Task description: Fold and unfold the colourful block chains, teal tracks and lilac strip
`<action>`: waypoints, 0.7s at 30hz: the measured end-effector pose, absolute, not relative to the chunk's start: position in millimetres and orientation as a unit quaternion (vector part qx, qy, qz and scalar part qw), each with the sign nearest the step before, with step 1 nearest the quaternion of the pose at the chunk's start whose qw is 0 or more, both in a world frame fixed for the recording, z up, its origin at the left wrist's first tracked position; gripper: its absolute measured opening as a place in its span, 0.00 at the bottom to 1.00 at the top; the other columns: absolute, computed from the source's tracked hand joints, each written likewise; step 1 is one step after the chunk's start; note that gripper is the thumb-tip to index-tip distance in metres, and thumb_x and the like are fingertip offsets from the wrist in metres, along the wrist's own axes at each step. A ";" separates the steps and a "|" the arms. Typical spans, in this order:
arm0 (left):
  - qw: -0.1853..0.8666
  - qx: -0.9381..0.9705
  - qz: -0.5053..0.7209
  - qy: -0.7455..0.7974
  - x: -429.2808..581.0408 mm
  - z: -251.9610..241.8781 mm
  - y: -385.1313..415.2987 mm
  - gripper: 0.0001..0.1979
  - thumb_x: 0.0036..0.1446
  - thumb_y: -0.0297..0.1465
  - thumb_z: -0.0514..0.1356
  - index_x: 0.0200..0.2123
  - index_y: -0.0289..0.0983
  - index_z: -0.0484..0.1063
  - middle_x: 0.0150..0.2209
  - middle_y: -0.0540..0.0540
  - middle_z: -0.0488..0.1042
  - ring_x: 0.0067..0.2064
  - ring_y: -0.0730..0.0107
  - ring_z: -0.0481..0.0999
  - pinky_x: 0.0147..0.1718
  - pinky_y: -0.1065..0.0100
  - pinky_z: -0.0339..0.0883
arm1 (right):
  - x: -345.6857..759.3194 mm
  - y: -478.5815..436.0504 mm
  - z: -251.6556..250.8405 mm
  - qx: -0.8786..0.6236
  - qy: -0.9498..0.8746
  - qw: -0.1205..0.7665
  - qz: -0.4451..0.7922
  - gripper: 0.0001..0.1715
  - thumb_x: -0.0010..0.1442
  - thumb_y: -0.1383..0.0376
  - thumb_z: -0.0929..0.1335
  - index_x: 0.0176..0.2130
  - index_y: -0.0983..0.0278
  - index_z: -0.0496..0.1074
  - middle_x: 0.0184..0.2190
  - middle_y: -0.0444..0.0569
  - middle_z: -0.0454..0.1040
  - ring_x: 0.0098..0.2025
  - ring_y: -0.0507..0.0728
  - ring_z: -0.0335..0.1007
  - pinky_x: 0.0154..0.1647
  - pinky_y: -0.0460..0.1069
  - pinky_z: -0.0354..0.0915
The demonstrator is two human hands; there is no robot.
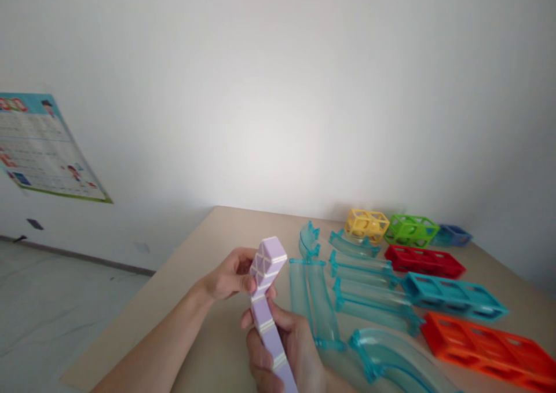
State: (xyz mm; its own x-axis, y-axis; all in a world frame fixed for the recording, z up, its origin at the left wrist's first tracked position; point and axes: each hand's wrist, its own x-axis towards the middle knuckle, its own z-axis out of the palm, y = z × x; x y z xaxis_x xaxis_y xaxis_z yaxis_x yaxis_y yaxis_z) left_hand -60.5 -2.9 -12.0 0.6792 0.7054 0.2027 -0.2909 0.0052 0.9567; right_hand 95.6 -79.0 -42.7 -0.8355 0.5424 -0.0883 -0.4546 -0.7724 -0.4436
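Note:
A lilac and white snake-twist puzzle [268, 291] stands nearly upright over the near part of the tan table [204, 248]. My left hand [228, 274] pinches its upper segments, where the top end is bent over. My right hand [284, 355] is wrapped round the straight lower part at the bottom edge of the view. Both hands are closed on the puzzle.
Clear teal track pieces [347, 288] lie right of my hands, straight and curved. Beyond them are lattice blocks: yellow [367, 224], green [410, 229], blue [454, 235], red [423, 259], teal [454, 294] and orange [489, 344]. A white wall rises behind; a poster [41, 149] hangs at left.

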 end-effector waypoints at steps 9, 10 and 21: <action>0.617 0.637 0.326 0.328 -46.2 -0.4 -6.4 0.18 0.51 0.41 0.65 0.38 0.33 0.73 0.23 0.50 0.72 0.18 0.77 0.68 0.14 0.77 0.60 | 79.2 -87.1 -35.5 -0.291 -0.319 0.434 0.791 0.29 0.49 0.46 0.71 0.36 0.66 0.64 0.14 0.35 0.66 0.07 0.48 0.58 0.05 0.41 0.55; 0.628 0.638 0.309 0.321 -46.0 -0.5 -6.8 0.18 0.50 0.40 0.65 0.39 0.33 0.73 0.24 0.50 0.72 0.17 0.77 0.67 0.13 0.77 0.59 | 78.3 -87.8 -36.4 -0.300 -0.320 0.441 0.783 0.30 0.49 0.44 0.71 0.37 0.65 0.64 0.15 0.36 0.66 0.07 0.48 0.58 0.04 0.41 0.54; 0.683 0.600 0.329 0.253 -48.6 -2.6 -7.3 0.20 0.47 0.40 0.67 0.37 0.30 0.74 0.28 0.42 0.77 0.21 0.72 0.71 0.19 0.73 0.62 | 77.0 -91.1 -30.1 -0.339 -0.346 0.445 0.753 0.36 0.42 0.37 0.70 0.34 0.63 0.61 0.13 0.32 0.62 0.06 0.44 0.50 0.02 0.39 0.47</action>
